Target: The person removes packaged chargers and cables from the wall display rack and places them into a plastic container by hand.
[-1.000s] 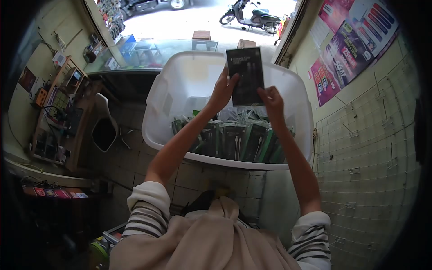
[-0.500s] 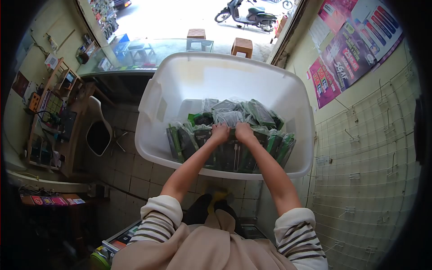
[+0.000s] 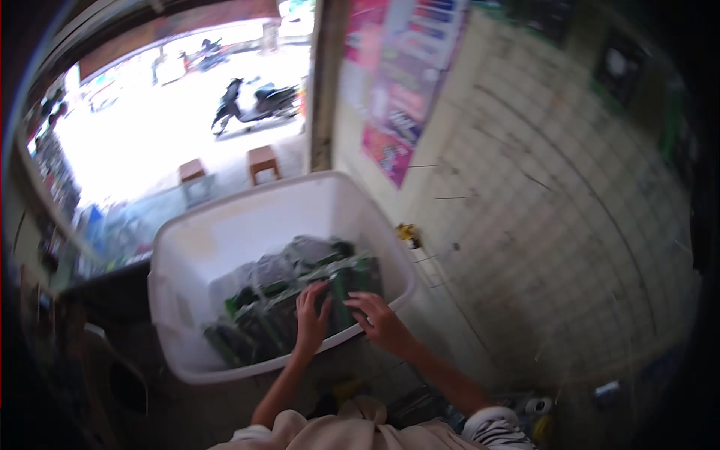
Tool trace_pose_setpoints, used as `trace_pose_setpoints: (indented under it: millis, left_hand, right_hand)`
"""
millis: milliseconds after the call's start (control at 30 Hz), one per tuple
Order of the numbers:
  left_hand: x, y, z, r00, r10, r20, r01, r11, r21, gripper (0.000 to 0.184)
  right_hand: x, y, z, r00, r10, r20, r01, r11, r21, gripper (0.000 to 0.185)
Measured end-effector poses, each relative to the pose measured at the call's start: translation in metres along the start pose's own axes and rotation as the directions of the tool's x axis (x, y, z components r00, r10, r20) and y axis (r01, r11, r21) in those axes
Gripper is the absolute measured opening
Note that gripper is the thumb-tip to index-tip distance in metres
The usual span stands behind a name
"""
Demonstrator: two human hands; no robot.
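Observation:
A large white plastic tub (image 3: pixel 176 345) stands in front of me, tilted in the view. Several dark green and black packages (image 3: pixel 262 326) in clear wrapping stand in a row along its near side, with more wrapped packages (image 3: pixel 300 251) lying behind them. Over the right part of the row is my left hand (image 3: pixel 312 311), fingers apart and holding nothing. Beside it, my right hand (image 3: pixel 375 316) also has its fingers spread, near the packages at the tub's right end. Motion blurs whether the fingertips touch them.
A wire grid (image 3: pixel 555 202) covers the right wall, with posters (image 3: pixel 405 90) beside the doorway. A glass counter (image 3: pixel 142 225) stands behind the tub. Two stools (image 3: pixel 262 163) and a scooter (image 3: pixel 255 105) are outside. A chair (image 3: pixel 126 382) is at the lower left.
The view has swung right, so the tub sits further left. The dark package held up earlier is no longer in my hands. Both hands have opened and shifted toward the row's right end.

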State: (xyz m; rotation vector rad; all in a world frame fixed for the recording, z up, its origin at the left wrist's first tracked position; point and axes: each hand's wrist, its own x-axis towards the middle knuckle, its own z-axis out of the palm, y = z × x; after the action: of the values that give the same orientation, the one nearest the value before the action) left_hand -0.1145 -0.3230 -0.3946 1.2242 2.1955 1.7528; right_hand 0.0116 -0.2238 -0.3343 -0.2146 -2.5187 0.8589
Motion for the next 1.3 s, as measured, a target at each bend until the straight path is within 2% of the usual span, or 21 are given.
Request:
trace_pose_setpoints:
  millis: [100, 200, 233, 267, 333, 367, 400, 467, 600, 700, 733, 833, 867, 933, 967, 1033, 1067, 1133, 1167, 1233, 1300]
  left_hand:
    - [-0.026, 0.049, 0.043, 0.995, 0.087, 0.049, -0.077, 0.982, -0.173, 0.026]
    - [-0.050, 0.078, 0.084, 0.957, 0.224, 0.186, -0.174, 0.952, -0.250, 0.024]
    - [-0.057, 0.086, 0.099, 0.924, 0.285, 0.255, -0.215, 0.939, -0.269, 0.023]
    - [-0.065, 0.092, 0.113, 0.901, 0.336, 0.273, -0.247, 0.917, -0.313, 0.023]
    - [-0.077, 0.109, 0.142, 0.818, 0.238, 0.524, -0.013, 0.918, -0.396, 0.021]
    - [-0.079, 0.127, 0.156, 0.793, 0.352, 0.498, -0.126, 0.893, -0.431, 0.019]
    - [-0.079, 0.149, 0.165, 0.767, 0.388, 0.511, -0.136, 0.877, -0.462, 0.019]
    - [-0.072, 0.200, 0.179, 0.655, 0.588, 0.474, -0.196, 0.739, -0.645, 0.019]
    - [-0.034, 0.310, 0.172, 0.559, 0.813, 0.164, -0.411, 0.443, -0.797, 0.020]
    - [-0.001, 0.371, 0.159, 0.518, 0.853, -0.059, -0.498, 0.245, -0.832, 0.019]
    - [0.009, 0.389, 0.156, 0.537, 0.835, -0.120, -0.473, 0.180, -0.863, 0.020]
    - [0.044, 0.435, 0.146, 0.519, 0.797, -0.310, -0.568, 0.051, -0.821, 0.018]
    - [0.054, 0.450, 0.143, 0.536, 0.779, -0.325, -0.537, 0.018, -0.843, 0.018]
    - [0.077, 0.480, 0.148, 0.551, 0.737, -0.392, -0.546, -0.037, -0.837, 0.019]
    - [0.091, 0.494, 0.156, 0.530, 0.735, -0.422, -0.613, -0.011, -0.790, 0.020]
    - [0.118, 0.515, 0.182, 0.505, 0.736, -0.451, -0.712, 0.059, -0.700, 0.026]
    - [0.132, 0.522, 0.200, 0.536, 0.737, -0.413, -0.714, 0.134, -0.688, 0.034]
    - [0.163, 0.532, 0.245, 0.593, 0.760, -0.266, -0.690, 0.310, -0.654, 0.040]
    - [0.168, 0.536, 0.246, 0.591, 0.758, -0.278, -0.697, 0.306, -0.648, 0.040]
    - [0.171, 0.538, 0.247, 0.649, 0.751, 0.124, -0.412, 0.483, -0.772, 0.052]
    - [0.176, 0.537, 0.246, 0.627, 0.764, 0.153, -0.392, 0.479, -0.785, 0.054]
  right_hand:
    - [-0.091, 0.008, -0.042, 0.937, 0.300, -0.177, -0.312, 0.949, -0.044, 0.022]
    - [-0.183, 0.004, -0.061, 0.727, 0.571, -0.382, -0.596, 0.800, 0.063, 0.017]
    - [-0.211, 0.004, -0.061, 0.639, 0.630, -0.441, -0.661, 0.743, 0.104, 0.016]
    - [-0.235, 0.003, -0.062, 0.606, 0.621, -0.498, -0.672, 0.734, 0.098, 0.016]
    - [-0.276, -0.007, -0.074, 0.524, 0.646, -0.555, -0.732, 0.675, 0.094, 0.018]
    - [-0.286, -0.013, -0.090, 0.493, 0.630, -0.600, -0.743, 0.664, 0.087, 0.018]
    - [-0.293, -0.023, -0.106, 0.470, 0.610, -0.638, -0.721, 0.682, 0.121, 0.019]
    - [-0.293, -0.060, -0.148, 0.415, 0.530, -0.739, -0.698, 0.707, 0.114, 0.020]
    - [-0.265, -0.137, -0.239, 0.372, 0.137, -0.918, -0.608, 0.783, -0.130, 0.018]
    - [-0.248, -0.167, -0.289, 0.391, -0.067, -0.918, -0.506, 0.817, -0.276, 0.015]
    - [-0.238, -0.174, -0.304, 0.420, -0.164, -0.893, -0.469, 0.803, -0.368, 0.013]
    - [-0.203, -0.182, -0.351, 0.492, -0.384, -0.782, -0.286, 0.776, -0.561, 0.015]
    - [-0.190, -0.184, -0.361, 0.491, -0.402, -0.773, -0.274, 0.771, -0.574, 0.015]
    - [-0.159, -0.190, -0.382, 0.569, -0.426, -0.703, -0.176, 0.772, -0.611, 0.023]
    - [-0.144, -0.188, -0.397, 0.570, -0.457, -0.683, -0.154, 0.758, -0.634, 0.023]
    - [-0.119, -0.171, -0.427, 0.616, -0.499, -0.610, -0.226, 0.630, -0.743, 0.037]
    - [-0.108, -0.159, -0.442, 0.615, -0.515, -0.597, -0.210, 0.623, -0.754, 0.037]
    - [-0.086, -0.134, -0.471, 0.527, -0.607, -0.594, -0.407, 0.434, -0.804, 0.052]
    - [-0.076, -0.123, -0.485, 0.527, -0.616, -0.586, -0.397, 0.432, -0.810, 0.052]
    - [-0.061, -0.108, -0.502, 0.464, -0.540, -0.702, -0.516, 0.480, -0.710, 0.061]
    - [-0.052, -0.103, -0.512, 0.436, -0.502, -0.747, -0.511, 0.546, -0.664, 0.062]
